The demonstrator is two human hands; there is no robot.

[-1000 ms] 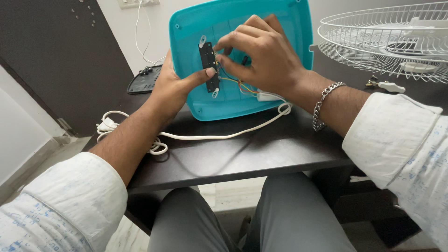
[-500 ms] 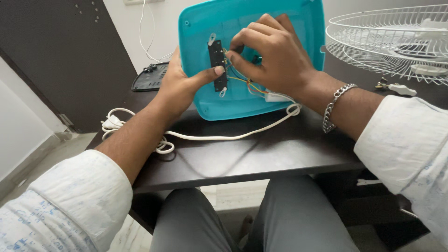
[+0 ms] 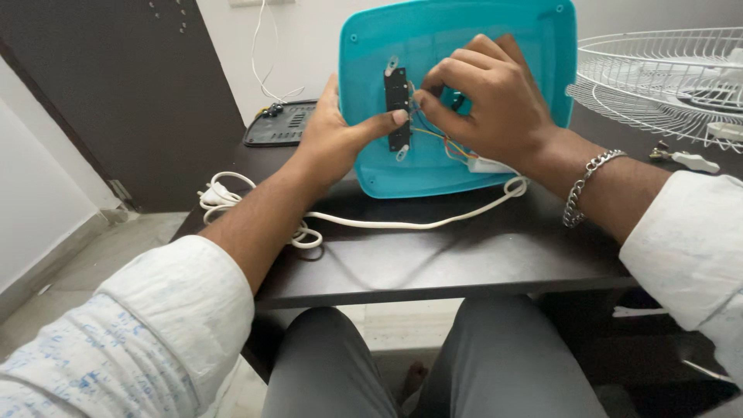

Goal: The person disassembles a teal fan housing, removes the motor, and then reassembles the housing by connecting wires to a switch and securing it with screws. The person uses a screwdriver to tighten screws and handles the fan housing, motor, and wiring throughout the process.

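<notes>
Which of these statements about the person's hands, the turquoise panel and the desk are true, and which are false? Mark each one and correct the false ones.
1. The left hand grips the edge of the turquoise panel, thumb on the black switch strip. True.
2. The right hand rests flat on the desk. False: its fingers pinch at the coloured wires beside the strip.
3. A white cord runs across the dark desk. True.
4. The white wire fan guard lies on the person's lap. False: it sits on the desk, to the right.

Left hand (image 3: 333,139) raised, thumb stretched rightward, right hand (image 3: 487,104) curled, fingertips pinched, forearms converging
</notes>
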